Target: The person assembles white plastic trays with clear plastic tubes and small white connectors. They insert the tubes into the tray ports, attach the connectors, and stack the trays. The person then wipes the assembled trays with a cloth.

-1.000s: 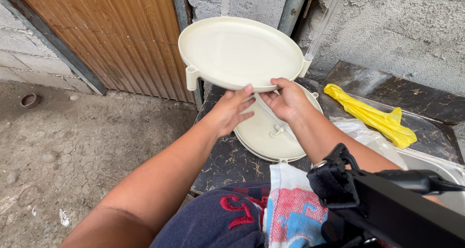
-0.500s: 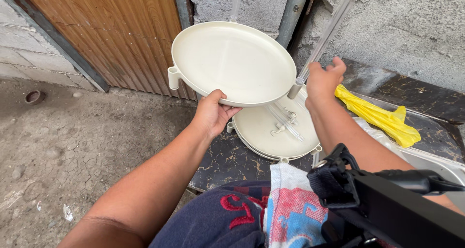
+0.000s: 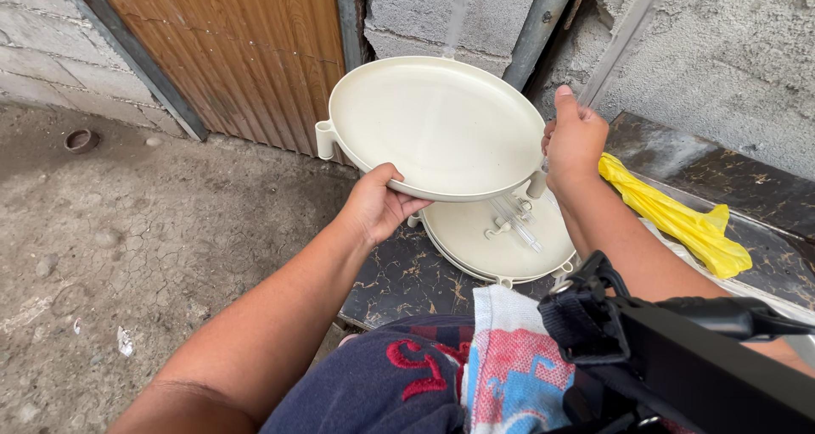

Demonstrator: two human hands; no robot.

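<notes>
My left hand (image 3: 378, 203) grips the near rim of a round cream plastic tray (image 3: 437, 124), held tilted in the air. My right hand (image 3: 576, 141) is closed around a clear plastic rod (image 3: 624, 35) that rises up and to the right, right beside a socket on the tray's right edge. Below the raised tray a second cream tray (image 3: 475, 239) lies flat on the dark marbled slab (image 3: 390, 273), with a few clear rods (image 3: 514, 222) resting on it.
A yellow plastic bag (image 3: 679, 218) lies on the slab to the right. A wooden door (image 3: 229, 52) and a grey pipe (image 3: 535, 27) stand against the rough wall behind. Bare cracked ground (image 3: 119, 247) spreads to the left. A black camera rig (image 3: 679, 349) sits bottom right.
Both hands rose off the lower tray. The left hand took the upper tray's rim and tilted it; the right hand lifted a clear rod up beside the tray's right edge.
</notes>
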